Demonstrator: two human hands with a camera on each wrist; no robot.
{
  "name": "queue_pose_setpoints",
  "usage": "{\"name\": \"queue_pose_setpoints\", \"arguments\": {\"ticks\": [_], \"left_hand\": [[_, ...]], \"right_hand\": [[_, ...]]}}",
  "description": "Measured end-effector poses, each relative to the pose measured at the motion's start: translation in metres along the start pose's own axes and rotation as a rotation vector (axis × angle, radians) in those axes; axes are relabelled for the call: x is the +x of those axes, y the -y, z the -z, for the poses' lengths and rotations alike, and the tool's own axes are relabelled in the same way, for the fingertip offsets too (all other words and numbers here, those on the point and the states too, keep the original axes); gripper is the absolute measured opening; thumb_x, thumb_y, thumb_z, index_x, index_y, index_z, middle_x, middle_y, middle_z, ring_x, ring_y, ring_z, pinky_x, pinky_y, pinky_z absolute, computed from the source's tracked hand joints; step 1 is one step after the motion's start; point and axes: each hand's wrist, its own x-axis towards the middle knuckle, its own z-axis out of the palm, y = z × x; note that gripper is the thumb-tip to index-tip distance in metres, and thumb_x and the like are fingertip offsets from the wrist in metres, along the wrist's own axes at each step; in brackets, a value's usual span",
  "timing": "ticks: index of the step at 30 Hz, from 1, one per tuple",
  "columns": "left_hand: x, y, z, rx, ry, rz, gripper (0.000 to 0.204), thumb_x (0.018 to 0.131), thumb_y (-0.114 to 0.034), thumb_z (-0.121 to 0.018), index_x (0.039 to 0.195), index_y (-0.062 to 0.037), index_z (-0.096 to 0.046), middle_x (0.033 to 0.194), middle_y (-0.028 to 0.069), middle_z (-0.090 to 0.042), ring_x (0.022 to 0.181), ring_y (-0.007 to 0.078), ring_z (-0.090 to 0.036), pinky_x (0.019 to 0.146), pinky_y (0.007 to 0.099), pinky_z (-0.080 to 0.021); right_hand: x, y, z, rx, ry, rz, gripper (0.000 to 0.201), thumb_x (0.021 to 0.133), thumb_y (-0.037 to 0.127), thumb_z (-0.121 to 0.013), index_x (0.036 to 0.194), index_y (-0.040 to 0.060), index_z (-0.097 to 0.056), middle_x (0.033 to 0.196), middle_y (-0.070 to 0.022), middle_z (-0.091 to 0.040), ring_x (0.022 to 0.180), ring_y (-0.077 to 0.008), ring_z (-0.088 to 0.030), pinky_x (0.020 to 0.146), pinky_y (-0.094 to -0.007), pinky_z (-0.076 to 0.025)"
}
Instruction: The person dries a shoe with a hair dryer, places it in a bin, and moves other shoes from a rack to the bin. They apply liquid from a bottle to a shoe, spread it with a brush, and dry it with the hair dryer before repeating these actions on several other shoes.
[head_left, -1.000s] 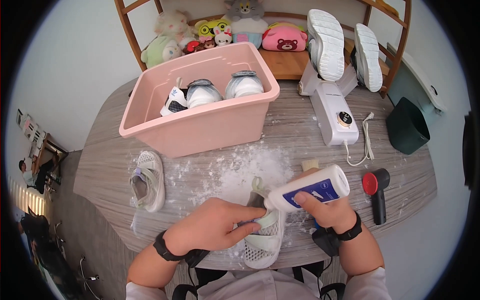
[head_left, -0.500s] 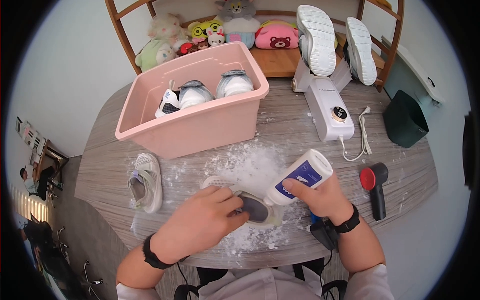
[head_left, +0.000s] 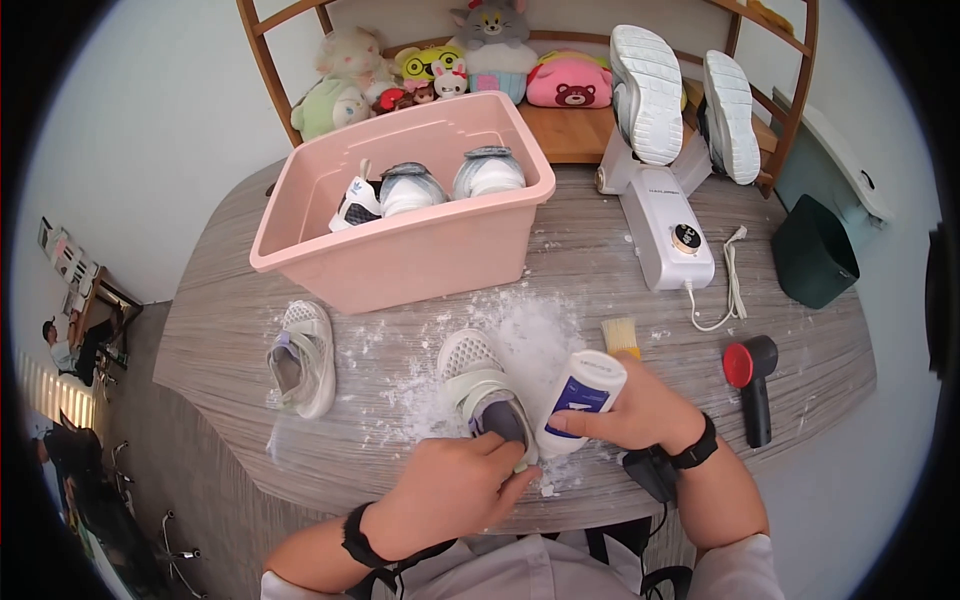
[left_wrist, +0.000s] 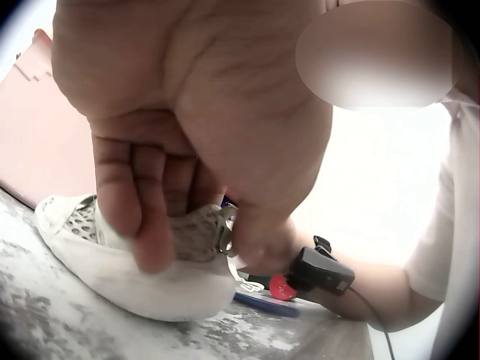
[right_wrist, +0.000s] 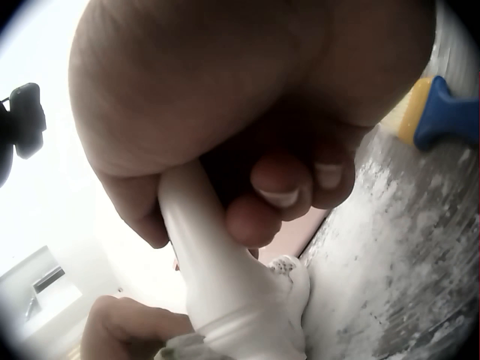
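A pale sandal-like shoe (head_left: 468, 355) with a perforated toe lies on the powder-strewn table, its toe pointing away from me. My left hand (head_left: 445, 495) grips it at the heel, fingers at the opening and thumb behind; the left wrist view shows the shoe's white sole (left_wrist: 150, 289) under the fingers. In my right hand (head_left: 645, 408) is a white bottle (head_left: 598, 372) with a blue label, tilted nozzle-down beside the shoe's heel. From the right wrist, fingers wrap around the bottle's white body (right_wrist: 214, 255). The matching shoe (head_left: 303, 360) stands to the left.
White powder (head_left: 540, 325) spreads beyond the shoe. A pink bin (head_left: 400, 265) holding shoes stands behind. At right are a brush (head_left: 620, 335), a black handheld device with a red end (head_left: 748, 375), a white shoe dryer (head_left: 665, 235) bearing two shoes, and a dark green bin (head_left: 815, 255).
The shoe has turned round, its toe swinging from near me to the far side. My left hand has shifted to the heel, and the bottle now stands more upright, nozzle down and nearer me.
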Motion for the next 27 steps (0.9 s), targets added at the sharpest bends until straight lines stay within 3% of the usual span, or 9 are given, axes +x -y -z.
{"name": "queue_pose_setpoints", "arguments": {"ticks": [4, 7, 9, 14, 15, 17, 21, 24, 27], "left_hand": [[-0.005, 0.010, 0.000, -0.101, -0.041, 0.018, 0.016, 0.085, -0.020, -0.081, 0.091, -0.0073, -0.074, 0.072, 0.0068, -0.066, 0.056, 0.0284, -0.065, 0.050, 0.0375, -0.051], [-0.012, 0.021, 0.010, -0.174, -0.068, -0.075, 0.014, 0.082, -0.017, -0.081, 0.089, -0.0075, -0.073, 0.075, 0.0064, -0.066, 0.061, 0.0275, -0.066, 0.053, 0.0370, -0.052], [-0.017, 0.028, 0.015, -0.143, 0.032, -0.177, 0.015, 0.079, -0.014, -0.081, 0.090, -0.0079, -0.073, 0.081, 0.0054, -0.069, 0.067, 0.0266, -0.066, 0.059, 0.0360, -0.054], [-0.018, 0.034, 0.025, -0.134, 0.044, -0.168, 0.017, 0.075, -0.008, -0.079, 0.091, -0.0084, -0.073, 0.096, 0.0042, -0.073, 0.082, 0.0258, -0.067, 0.071, 0.0361, -0.056], [-0.016, 0.035, 0.026, -0.141, 0.040, -0.193, 0.018, 0.074, -0.007, -0.079, 0.091, -0.0082, -0.072, 0.100, 0.0039, -0.074, 0.086, 0.0259, -0.067, 0.075, 0.0361, -0.056], [-0.015, 0.035, 0.027, -0.174, 0.028, -0.183, 0.019, 0.074, -0.006, -0.078, 0.092, -0.0081, -0.073, 0.103, 0.0037, -0.074, 0.089, 0.0259, -0.066, 0.077, 0.0362, -0.056], [-0.014, 0.041, 0.032, -0.133, 0.020, -0.231, 0.015, 0.075, -0.006, -0.074, 0.090, -0.0061, -0.071, 0.105, 0.0042, -0.073, 0.092, 0.0247, -0.064, 0.080, 0.0353, -0.055], [-0.013, 0.043, 0.038, -0.096, 0.056, -0.270, 0.013, 0.076, -0.007, -0.075, 0.088, -0.0055, -0.071, 0.101, 0.0035, -0.072, 0.089, 0.0248, -0.064, 0.079, 0.0355, -0.054], [-0.013, 0.042, 0.038, -0.123, 0.079, -0.226, 0.013, 0.077, -0.007, -0.074, 0.089, -0.0054, -0.070, 0.096, 0.0036, -0.070, 0.086, 0.0252, -0.063, 0.076, 0.0367, -0.053]], "right_hand": [[0.000, 0.000, -0.001, 0.050, -0.082, 0.008, 0.033, 0.088, 0.026, -0.084, 0.104, 0.0002, -0.072, 0.090, -0.0127, -0.076, 0.082, -0.0179, -0.073, 0.074, -0.0317, -0.057], [0.003, 0.002, -0.003, -0.011, -0.239, -0.125, 0.029, 0.088, 0.023, -0.084, 0.102, 0.0001, -0.072, 0.091, -0.0115, -0.077, 0.084, -0.0157, -0.073, 0.075, -0.0310, -0.057], [0.003, 0.003, -0.008, 0.185, -0.403, -0.050, 0.025, 0.088, 0.018, -0.084, 0.100, -0.0004, -0.071, 0.090, -0.0089, -0.077, 0.083, -0.0133, -0.072, 0.074, -0.0301, -0.057], [0.006, -0.002, -0.010, 0.174, -0.547, 0.126, 0.020, 0.089, 0.016, -0.083, 0.096, -0.0012, -0.074, 0.084, -0.0079, -0.077, 0.075, -0.0127, -0.072, 0.069, -0.0298, -0.057], [0.007, -0.005, -0.008, 0.172, -0.550, 0.121, 0.020, 0.089, 0.016, -0.083, 0.096, -0.0012, -0.074, 0.084, -0.0079, -0.077, 0.075, -0.0127, -0.072, 0.069, -0.0298, -0.057], [0.008, -0.010, -0.002, -0.126, -0.511, 0.086, 0.022, 0.090, 0.018, -0.082, 0.098, -0.0013, -0.074, 0.081, -0.0100, -0.076, 0.073, -0.0148, -0.072, 0.067, -0.0307, -0.056], [0.008, -0.009, 0.005, -0.133, -0.556, 0.090, 0.022, 0.090, 0.020, -0.082, 0.099, 0.0009, -0.075, 0.076, -0.0105, -0.074, 0.067, -0.0191, -0.071, 0.064, -0.0327, -0.056], [0.012, -0.007, 0.010, -0.210, -0.603, 0.051, 0.027, 0.088, 0.020, -0.084, 0.107, 0.0023, -0.076, 0.082, -0.0089, -0.073, 0.073, -0.0224, -0.072, 0.069, -0.0335, -0.056], [0.006, 0.007, 0.017, -0.483, -0.509, 0.155, 0.036, 0.086, 0.016, -0.084, 0.119, 0.0057, -0.075, 0.098, -0.0104, -0.071, 0.085, -0.0247, -0.072, 0.078, -0.0340, -0.057]]}}
